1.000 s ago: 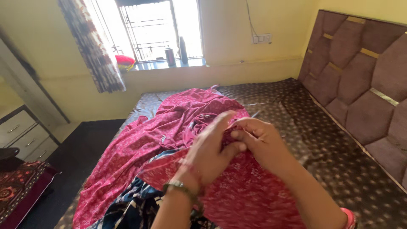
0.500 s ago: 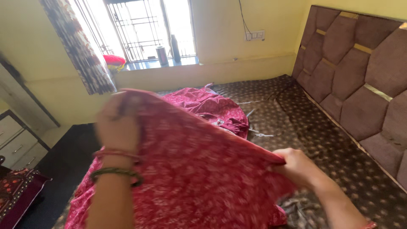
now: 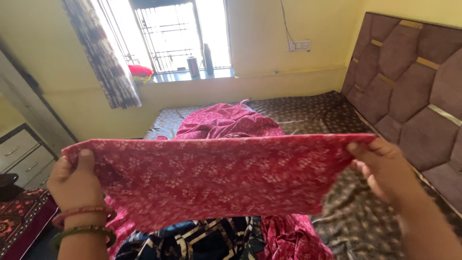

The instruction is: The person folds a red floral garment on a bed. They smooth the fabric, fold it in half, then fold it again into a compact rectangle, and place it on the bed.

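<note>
I hold a red cloth with a small white flower print stretched flat in the air over the bed. My left hand pinches its left corner, thumb on the front. My right hand grips its right corner. Behind it lies a heap of dark pink patterned fabric on the bed. Below the held cloth, a dark blue fabric with white lines shows near me.
The bed has a brown dotted cover and a padded brown headboard on the right. A barred window with two bottles on its sill is ahead, a curtain at its left. Drawers stand at far left.
My hands were close together on the bunched red cloth. They have moved apart, left hand swinging out left, and the cloth is now spread taut between them.
</note>
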